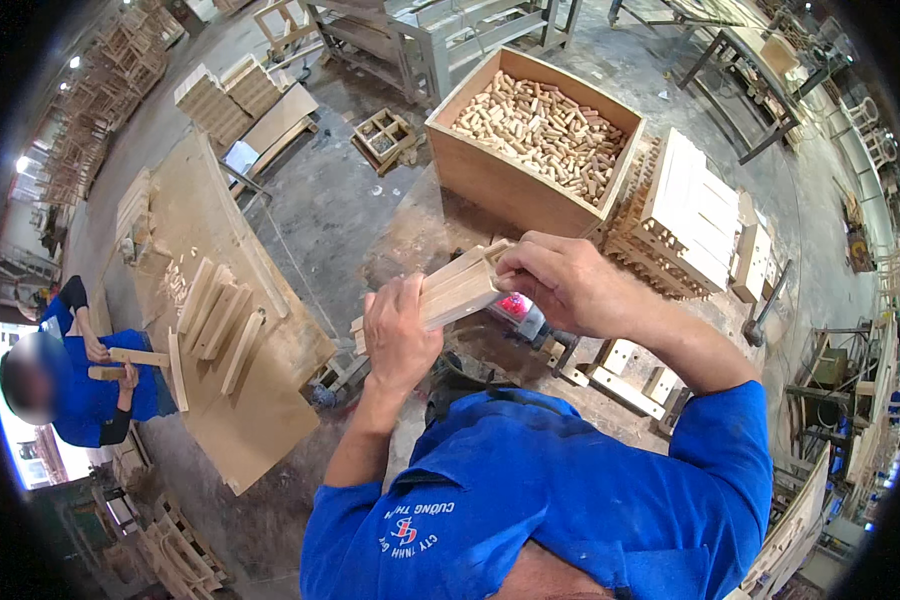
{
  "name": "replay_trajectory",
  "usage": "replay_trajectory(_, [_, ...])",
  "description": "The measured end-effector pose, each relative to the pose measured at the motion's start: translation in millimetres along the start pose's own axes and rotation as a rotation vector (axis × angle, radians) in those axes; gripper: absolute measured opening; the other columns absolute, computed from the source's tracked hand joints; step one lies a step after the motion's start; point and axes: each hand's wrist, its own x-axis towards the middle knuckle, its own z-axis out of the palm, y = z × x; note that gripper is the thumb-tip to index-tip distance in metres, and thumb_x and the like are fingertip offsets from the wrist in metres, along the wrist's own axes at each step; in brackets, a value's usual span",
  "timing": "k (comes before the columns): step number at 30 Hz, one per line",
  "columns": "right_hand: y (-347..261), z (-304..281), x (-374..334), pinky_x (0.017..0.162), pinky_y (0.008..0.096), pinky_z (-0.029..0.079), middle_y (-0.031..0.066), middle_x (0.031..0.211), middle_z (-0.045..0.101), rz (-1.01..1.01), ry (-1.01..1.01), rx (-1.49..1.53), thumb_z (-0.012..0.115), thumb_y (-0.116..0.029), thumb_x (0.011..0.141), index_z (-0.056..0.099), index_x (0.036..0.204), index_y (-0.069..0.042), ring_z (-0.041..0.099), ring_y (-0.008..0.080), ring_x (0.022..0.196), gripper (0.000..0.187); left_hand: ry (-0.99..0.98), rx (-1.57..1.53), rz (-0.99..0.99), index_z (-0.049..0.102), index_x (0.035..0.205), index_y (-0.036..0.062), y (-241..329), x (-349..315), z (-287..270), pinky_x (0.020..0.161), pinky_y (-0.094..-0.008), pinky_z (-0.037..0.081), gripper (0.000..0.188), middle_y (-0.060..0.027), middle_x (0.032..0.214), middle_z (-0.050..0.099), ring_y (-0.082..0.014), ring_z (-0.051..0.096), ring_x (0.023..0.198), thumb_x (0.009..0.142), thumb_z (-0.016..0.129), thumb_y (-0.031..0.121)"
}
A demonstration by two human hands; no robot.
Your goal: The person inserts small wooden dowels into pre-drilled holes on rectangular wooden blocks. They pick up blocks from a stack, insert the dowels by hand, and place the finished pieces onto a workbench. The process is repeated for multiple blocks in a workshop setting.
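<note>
In front of my chest, my left hand (pixel 403 332) is closed around the near-left part of several pale wooden bars (pixel 460 291) held side by side. They slant up to the right. My right hand (pixel 560 285) is at their far right end, fingers bent and pressed together against it. Whatever lies between those fingertips is hidden. Below the bars, a red light glows on a machine (pixel 518 310), partly covered by my hands. Beyond my right hand stands a wooden box (pixel 510 185) holding many short wooden dowels (pixel 545 130).
A stack of wooden pieces (pixel 692 205) with dowels sticking out stands right of the box. Wooden blocks on a frame (pixel 625 385) lie below my right forearm. At left, a co-worker in blue (pixel 100 375) holds wooden parts beside a board-topped table (pixel 260 420) bearing several bars.
</note>
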Motion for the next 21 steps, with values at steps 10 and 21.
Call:
replay_trajectory(10, [111, -50, 46, 0.075, 0.0359, 0.058, 0.0132, 0.094, 0.081, 0.440, 0.331, -0.052, 0.073, -0.022, 0.105, 0.079, 0.111, -0.004, 0.075, 0.0207, 0.082, 0.020, 0.076, -0.076, -0.180, 0.062, 0.125, 0.0047, -19, -7, 9, 0.089, -0.0517, 0.048, 0.053, -0.0175, 0.109, 0.071, -0.0419, 0.068, 0.103, 0.076, 0.084, 0.007])
replay_trajectory(21, [256, -26, 83, 0.088, 0.0496, 0.059, 0.0170, 0.107, 0.077, 0.537, -0.126, -0.438, 0.077, -0.018, 0.093, 0.079, 0.109, -0.015, 0.074, 0.0367, 0.104, 0.017, 0.086, -0.105, -0.164, 0.064, 0.124, 0.0035, -22, 5, 10, 0.091, -0.0505, 0.050, 0.052, -0.0184, 0.110, 0.072, -0.0426, 0.069, 0.104, 0.078, 0.087, 0.010])
